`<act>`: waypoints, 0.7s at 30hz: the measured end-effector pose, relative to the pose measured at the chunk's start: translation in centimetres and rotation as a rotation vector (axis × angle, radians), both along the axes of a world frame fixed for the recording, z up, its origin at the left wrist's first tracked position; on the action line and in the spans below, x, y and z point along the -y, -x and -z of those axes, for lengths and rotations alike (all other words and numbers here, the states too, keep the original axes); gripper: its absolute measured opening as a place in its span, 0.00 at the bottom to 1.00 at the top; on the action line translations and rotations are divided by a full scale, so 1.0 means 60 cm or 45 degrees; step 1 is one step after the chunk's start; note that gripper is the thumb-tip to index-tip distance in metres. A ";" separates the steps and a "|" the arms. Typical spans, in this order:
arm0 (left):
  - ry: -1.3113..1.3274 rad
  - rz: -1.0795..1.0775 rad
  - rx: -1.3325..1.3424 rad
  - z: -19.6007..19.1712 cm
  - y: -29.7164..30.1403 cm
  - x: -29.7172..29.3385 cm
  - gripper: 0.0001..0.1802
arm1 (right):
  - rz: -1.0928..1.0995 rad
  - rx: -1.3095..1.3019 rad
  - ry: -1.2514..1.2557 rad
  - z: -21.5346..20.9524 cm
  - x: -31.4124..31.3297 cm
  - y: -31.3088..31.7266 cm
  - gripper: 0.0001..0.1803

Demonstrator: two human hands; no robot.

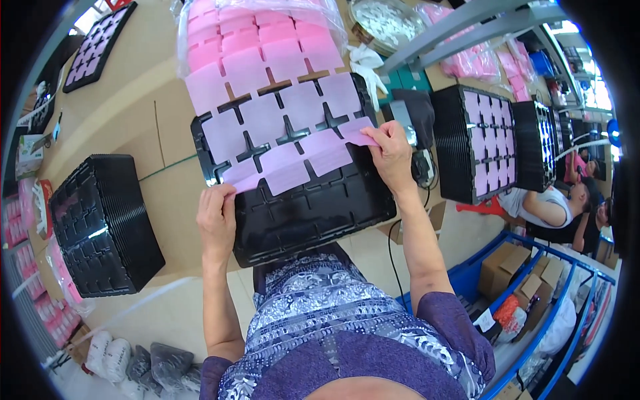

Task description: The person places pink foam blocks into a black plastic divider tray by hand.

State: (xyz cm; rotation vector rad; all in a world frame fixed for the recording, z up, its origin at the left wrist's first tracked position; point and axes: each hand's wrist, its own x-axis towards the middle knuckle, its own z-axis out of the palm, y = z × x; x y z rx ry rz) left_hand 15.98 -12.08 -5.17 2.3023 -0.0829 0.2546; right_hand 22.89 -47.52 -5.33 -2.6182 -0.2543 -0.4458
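Between my two hands stretches a thin pink sheet (290, 175) with cross-shaped cutouts. My left hand (217, 217) pinches its near left corner, and my right hand (395, 153) pinches the near right corner, fingers closed. The near edge is lifted and folds over slightly. Farther back, the sheet covers the far part of a black plastic tray (313, 223), whose dark ridges show through the cutouts. The tray's near part is bare. Beyond it lies a pile of similar pink sheets (267, 43), partly inside clear plastic wrap.
A tall stack of black trays (107, 223) stands at the left. To the right, more stacked trays (473, 143) carry pink sheets. A white glove (367, 70) and a basin of white pieces (387, 23) lie at the back. Blue-framed shelving (507, 300) holds cartons; a co-worker (550, 207) sits far right.
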 end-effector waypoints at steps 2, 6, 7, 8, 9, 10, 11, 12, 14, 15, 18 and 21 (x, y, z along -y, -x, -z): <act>-0.043 0.068 0.064 0.002 0.009 -0.003 0.08 | 0.013 -0.060 -0.003 -0.001 0.006 0.019 0.10; -0.056 0.116 0.059 0.004 0.029 0.001 0.08 | 0.003 -0.233 -0.188 0.024 0.030 0.051 0.15; -0.064 0.124 0.051 0.004 0.035 0.002 0.08 | -0.015 -0.270 -0.319 0.028 0.035 0.058 0.17; -0.072 0.132 0.043 0.004 0.041 0.003 0.08 | -0.008 -0.279 -0.318 0.026 0.040 0.067 0.17; -0.072 0.135 0.036 0.005 0.046 0.003 0.08 | 0.009 -0.406 -0.533 0.022 0.042 0.073 0.19; -0.076 0.139 0.038 0.006 0.052 0.003 0.08 | 0.028 -0.531 -0.749 0.020 0.047 0.079 0.20; -0.081 0.143 0.040 0.007 0.056 0.003 0.09 | -0.042 -0.581 -0.832 0.029 0.061 0.082 0.18; -0.080 0.149 0.031 0.008 0.059 0.002 0.09 | -0.033 -0.587 -0.833 0.018 0.071 0.084 0.18; -0.108 0.154 0.048 0.006 0.068 0.001 0.09 | -0.023 -1.070 -1.163 -0.018 0.082 0.085 0.19; -0.105 0.161 0.042 0.006 0.070 0.000 0.09 | 0.017 -1.026 -1.184 -0.014 0.079 0.087 0.23; -0.149 0.191 0.043 0.004 0.078 0.002 0.09 | 0.224 -1.021 -0.775 -0.023 0.058 0.091 0.21; -0.199 0.221 -0.011 -0.002 0.086 0.003 0.10 | 0.181 -0.639 -0.524 -0.017 0.028 0.111 0.13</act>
